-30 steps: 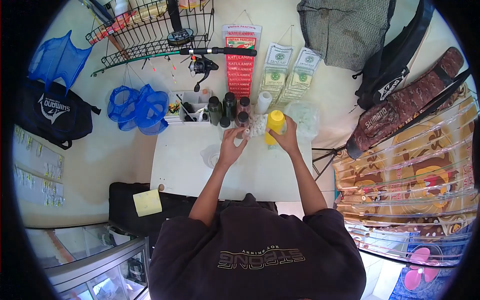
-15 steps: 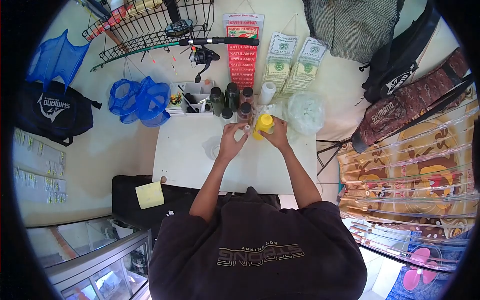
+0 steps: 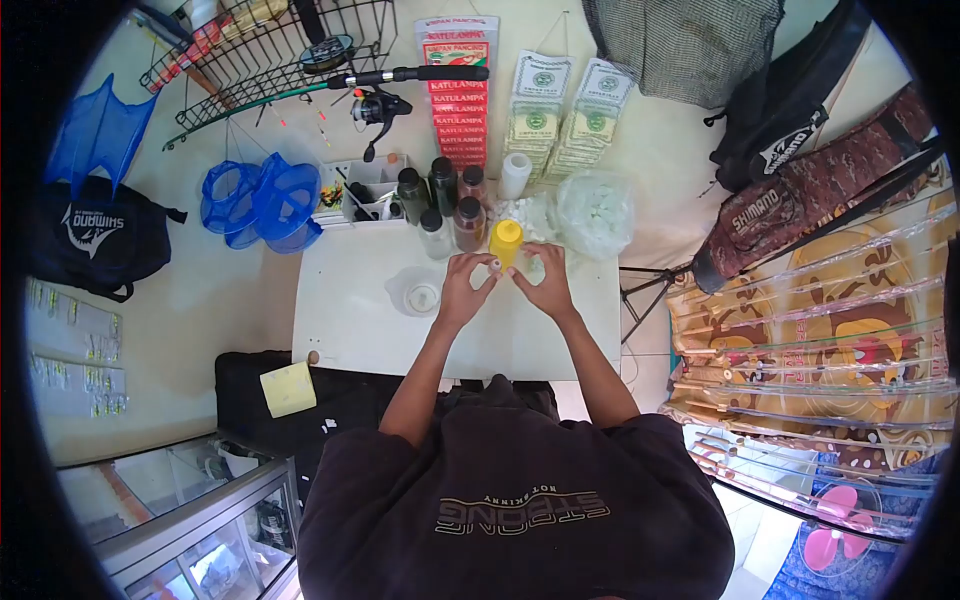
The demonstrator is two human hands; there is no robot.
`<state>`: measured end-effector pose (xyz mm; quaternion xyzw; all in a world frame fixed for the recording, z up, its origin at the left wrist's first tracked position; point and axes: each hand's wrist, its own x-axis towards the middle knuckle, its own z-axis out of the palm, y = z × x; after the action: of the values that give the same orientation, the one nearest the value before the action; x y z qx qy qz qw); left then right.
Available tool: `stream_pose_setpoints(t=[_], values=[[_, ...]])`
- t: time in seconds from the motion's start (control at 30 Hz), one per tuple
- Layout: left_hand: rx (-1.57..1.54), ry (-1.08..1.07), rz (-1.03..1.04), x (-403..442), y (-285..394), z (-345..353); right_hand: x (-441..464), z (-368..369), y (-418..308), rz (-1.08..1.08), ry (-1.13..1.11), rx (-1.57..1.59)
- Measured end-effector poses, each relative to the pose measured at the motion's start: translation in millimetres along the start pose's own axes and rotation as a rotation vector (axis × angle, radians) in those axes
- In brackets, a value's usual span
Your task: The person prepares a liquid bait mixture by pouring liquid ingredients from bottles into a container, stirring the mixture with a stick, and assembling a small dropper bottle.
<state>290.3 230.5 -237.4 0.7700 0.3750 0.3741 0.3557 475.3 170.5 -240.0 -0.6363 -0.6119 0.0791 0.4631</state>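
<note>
My left hand (image 3: 466, 290) is closed in a pinch on a small bottle (image 3: 495, 265) with a pale top. Just to the right, my right hand (image 3: 547, 288) has its thumb and fingers curled toward each other. A pale, see-through patch shows between them, too small to make out. Directly beyond both hands a yellow squeeze bottle (image 3: 506, 240) stands upright on the white table (image 3: 350, 325). Left of my left hand sits a clear plastic cup (image 3: 415, 293). Several dark-capped bottles (image 3: 468, 222) stand close behind the hands.
A white bottle (image 3: 515, 175), small white pieces (image 3: 515, 212) and a clear plastic bag (image 3: 595, 215) are at the back right. Behind on the left is a divided white organizer (image 3: 365, 190). A fishing rod with a reel (image 3: 378, 108) hangs above the table.
My right hand has let go of the yellow bottle, which was tilted and now stands upright. Both hands have come closer together. The camera view has shifted slightly.
</note>
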Motion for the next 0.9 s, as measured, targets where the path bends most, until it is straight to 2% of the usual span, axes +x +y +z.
stream_pose_setpoints(t=[0.07, 0.47, 0.7, 0.8, 0.9], values=[[0.008, -0.011, 0.010, -1, 5, 11, -1, -8, -5, 0.001, -0.083, 0.045], [0.043, -0.106, 0.037, -8, 29, 71, -12, -60, 10, -0.005, -0.157, -0.014], [0.028, -0.176, -0.011, -11, 29, 116, -31, -82, 43, 0.102, -0.179, -0.034], [0.062, -0.172, 0.000, -12, 23, 130, -45, -83, 71, 0.099, -0.133, -0.101], [0.128, -0.261, -0.077, -12, 16, 139, -58, -86, 96, 0.122, -0.156, -0.210]])
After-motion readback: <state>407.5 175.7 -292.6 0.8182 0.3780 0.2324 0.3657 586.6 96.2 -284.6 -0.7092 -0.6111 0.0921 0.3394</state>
